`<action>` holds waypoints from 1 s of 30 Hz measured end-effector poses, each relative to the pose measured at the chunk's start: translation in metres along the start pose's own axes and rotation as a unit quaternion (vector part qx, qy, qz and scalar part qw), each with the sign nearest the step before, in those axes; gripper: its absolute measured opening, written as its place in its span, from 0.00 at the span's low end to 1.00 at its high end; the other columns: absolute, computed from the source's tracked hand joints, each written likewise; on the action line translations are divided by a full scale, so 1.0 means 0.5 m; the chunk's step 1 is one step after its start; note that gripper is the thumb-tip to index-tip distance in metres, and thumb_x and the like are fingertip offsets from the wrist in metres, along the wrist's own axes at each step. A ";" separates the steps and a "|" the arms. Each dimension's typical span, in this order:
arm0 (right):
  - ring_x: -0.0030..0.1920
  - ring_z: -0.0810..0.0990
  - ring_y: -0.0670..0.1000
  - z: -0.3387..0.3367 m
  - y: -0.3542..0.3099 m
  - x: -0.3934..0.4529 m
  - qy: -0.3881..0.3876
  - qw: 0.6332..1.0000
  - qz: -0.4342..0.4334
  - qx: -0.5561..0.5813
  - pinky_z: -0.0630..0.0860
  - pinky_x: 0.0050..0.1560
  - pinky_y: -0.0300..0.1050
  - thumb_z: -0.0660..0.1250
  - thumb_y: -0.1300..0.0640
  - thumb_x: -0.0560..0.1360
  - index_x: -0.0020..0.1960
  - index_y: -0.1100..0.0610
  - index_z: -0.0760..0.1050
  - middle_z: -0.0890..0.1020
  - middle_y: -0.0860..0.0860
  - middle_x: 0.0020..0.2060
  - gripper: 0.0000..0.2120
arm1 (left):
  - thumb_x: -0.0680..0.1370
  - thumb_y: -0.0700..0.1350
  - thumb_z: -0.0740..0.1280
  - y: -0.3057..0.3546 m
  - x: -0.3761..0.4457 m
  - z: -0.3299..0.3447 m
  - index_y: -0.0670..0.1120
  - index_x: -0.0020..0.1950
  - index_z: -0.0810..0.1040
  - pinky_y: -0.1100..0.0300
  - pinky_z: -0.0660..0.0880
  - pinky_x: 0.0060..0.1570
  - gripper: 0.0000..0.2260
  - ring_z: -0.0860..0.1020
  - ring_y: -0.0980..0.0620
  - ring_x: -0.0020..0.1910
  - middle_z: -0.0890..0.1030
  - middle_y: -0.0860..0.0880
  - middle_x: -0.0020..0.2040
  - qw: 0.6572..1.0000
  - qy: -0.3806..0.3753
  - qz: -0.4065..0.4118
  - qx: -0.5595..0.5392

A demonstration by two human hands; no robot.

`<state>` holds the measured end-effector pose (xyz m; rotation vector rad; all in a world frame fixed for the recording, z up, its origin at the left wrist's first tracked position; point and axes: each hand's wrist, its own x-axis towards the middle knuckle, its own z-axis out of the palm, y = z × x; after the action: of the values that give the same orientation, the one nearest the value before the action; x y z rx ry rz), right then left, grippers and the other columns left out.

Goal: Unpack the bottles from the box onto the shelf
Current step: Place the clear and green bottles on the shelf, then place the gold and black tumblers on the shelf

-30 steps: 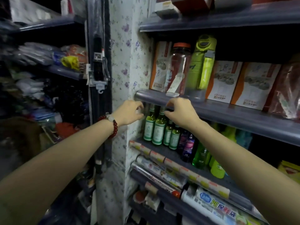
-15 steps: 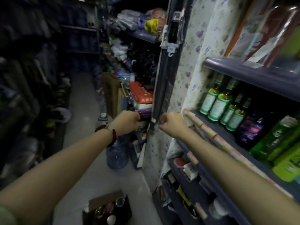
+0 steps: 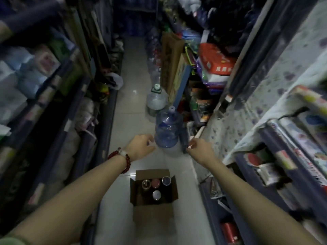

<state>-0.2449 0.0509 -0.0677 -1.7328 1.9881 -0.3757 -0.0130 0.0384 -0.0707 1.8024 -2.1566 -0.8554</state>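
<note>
An open cardboard box (image 3: 136, 195) stands on the pale floor of a narrow aisle, below and between my arms. Inside it stand several bottles (image 3: 156, 195), seen from above by their round caps. My left hand (image 3: 141, 146), with a red bead bracelet at the wrist, hangs above and beyond the box, fingers loosely apart and empty. My right hand (image 3: 200, 148) hovers to the right at the same height, fingers curled, holding nothing. The shelf (image 3: 265, 131) with packaged goods runs along the right side.
Two large water jugs (image 3: 167, 131) stand on the floor just beyond my hands. Stacked cardboard and red bags (image 3: 215, 62) crowd the right of the aisle. Packed shelves (image 3: 44, 82) line the left. Bare floor tiles lie around the box.
My view has swung from the shelf of green bottles down to the aisle floor. Both hands left the shelf edge and dropped empty toward the box, which has come fully into view.
</note>
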 end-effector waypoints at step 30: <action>0.55 0.78 0.55 0.997 0.549 0.287 0.002 0.997 -0.011 0.077 0.69 0.49 0.39 0.69 0.52 0.74 0.64 0.57 0.74 0.80 0.54 0.54 0.19 | 0.79 0.53 0.63 -0.672 0.303 0.921 0.45 0.68 0.72 0.65 0.64 0.60 0.21 0.71 0.51 0.65 0.72 0.49 0.65 0.994 0.055 -0.012 -0.090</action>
<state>-0.2340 0.0052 -0.6523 -1.6592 1.8911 -0.5271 0.0000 0.0030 -0.6591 1.7459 -1.9284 -0.9032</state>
